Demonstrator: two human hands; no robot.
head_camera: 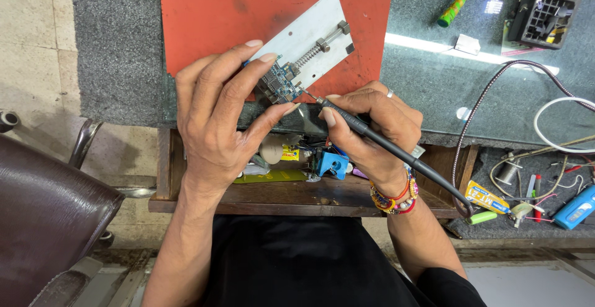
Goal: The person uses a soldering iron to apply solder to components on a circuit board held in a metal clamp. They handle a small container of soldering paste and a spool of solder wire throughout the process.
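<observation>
Hands work over a red mat (211, 9) on the surface. Left hand (217, 115) pinches a blue circuit board (282, 83) clamped in a metal holder (313, 31). Right hand (372, 127) grips a black soldering iron (384, 144), tip touching the board's edge.

Brushed, matt metal board holder (310, 34) lay on a matt red rubbery mat (217, 9). The small blue circuit board (280, 83) looked glossy. The soldering iron (384, 143) had a matt black plastic grip; the worn wooden drawer (297, 197) looked rough beneath a glossy glass benchtop (446, 78).
</observation>
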